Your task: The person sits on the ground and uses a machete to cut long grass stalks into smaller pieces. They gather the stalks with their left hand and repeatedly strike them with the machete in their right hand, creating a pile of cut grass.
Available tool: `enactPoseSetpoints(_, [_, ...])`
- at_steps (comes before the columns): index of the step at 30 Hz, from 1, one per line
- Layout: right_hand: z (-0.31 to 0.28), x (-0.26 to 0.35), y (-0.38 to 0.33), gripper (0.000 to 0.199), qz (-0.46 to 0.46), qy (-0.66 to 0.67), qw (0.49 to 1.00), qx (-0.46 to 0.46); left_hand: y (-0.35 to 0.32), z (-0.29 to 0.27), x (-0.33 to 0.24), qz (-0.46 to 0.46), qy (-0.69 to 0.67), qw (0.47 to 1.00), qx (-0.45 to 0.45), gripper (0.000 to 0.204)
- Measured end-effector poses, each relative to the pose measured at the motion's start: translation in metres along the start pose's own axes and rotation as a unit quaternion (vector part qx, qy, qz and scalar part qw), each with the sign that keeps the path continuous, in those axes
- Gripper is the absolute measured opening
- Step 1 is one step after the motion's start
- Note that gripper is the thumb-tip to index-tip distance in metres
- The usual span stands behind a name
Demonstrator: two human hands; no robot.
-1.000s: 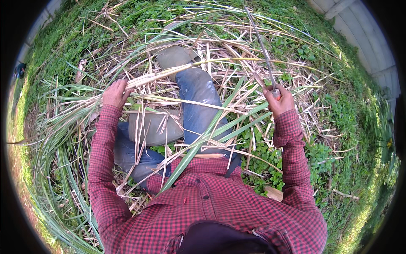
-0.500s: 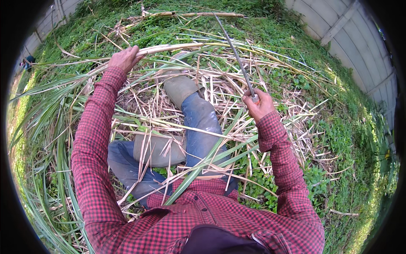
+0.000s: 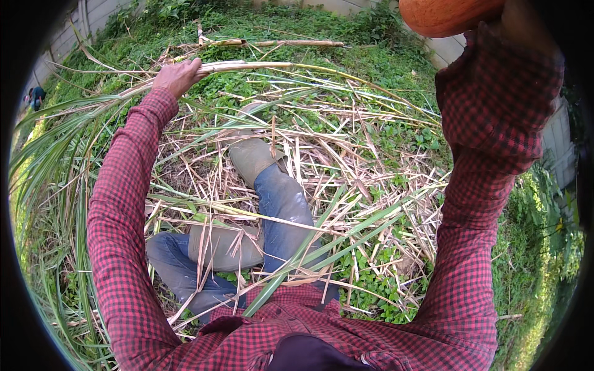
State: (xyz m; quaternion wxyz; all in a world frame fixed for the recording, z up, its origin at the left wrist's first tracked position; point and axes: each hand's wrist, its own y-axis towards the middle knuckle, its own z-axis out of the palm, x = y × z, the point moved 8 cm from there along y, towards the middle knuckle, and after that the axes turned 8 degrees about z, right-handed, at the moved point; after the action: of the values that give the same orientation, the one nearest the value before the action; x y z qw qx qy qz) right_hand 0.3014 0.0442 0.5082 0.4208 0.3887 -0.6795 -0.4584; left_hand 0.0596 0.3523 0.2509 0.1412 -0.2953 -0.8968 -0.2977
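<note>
My left hand (image 3: 177,76) is wrapped round a long cane stalk (image 3: 247,65) with pale dry sheaths at the grip. The stalk runs to the right as a thin yellow-green length, and its long green leaves (image 3: 68,133) fan out to the left. High at the upper right my right hand (image 3: 529,25) is raised close to the camera, dark and partly cut off. It grips a machete by its orange-brown handle (image 3: 455,15); the blade is out of view.
Cut dry stalks and leaves (image 3: 322,154) litter the ground round my bent legs (image 3: 281,198). Some green leaves lie across my lap. A thick dry stalk (image 3: 297,43) lies beyond. Pale panel walls (image 3: 442,49) border the grass. Another person (image 3: 37,98) is far off at left.
My right hand has swung up from the middle right to the upper right, taking the machete blade out of view. My left hand keeps its hold on the cane stalk, nearly in place.
</note>
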Motion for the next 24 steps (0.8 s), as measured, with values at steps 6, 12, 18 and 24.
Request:
enactPoseSetpoints(6, [-0.081,-0.299,-0.356,0.040,0.682,-0.384,0.525,0.334,-0.007,-0.012,0.061,-0.069,-0.032,0.997,0.000,0.034])
enactPoseSetpoints(12, [-0.137,-0.229,-0.516,0.027,0.875,-0.018,0.484,-0.021,-0.099,0.009,0.104,-0.088,-0.004,0.995,0.055,0.030])
enactPoseSetpoints(18, [-0.093,-0.231,-0.552,0.028,0.892,0.025,0.449,0.049,-0.229,0.037,0.110,-0.045,-0.025,0.985,0.164,0.025])
enactPoseSetpoints(24, [-0.107,-0.225,-0.575,0.020,0.899,-0.031,0.437,0.006,-0.272,-0.025,0.114,0.003,0.016,0.970,0.241,0.019])
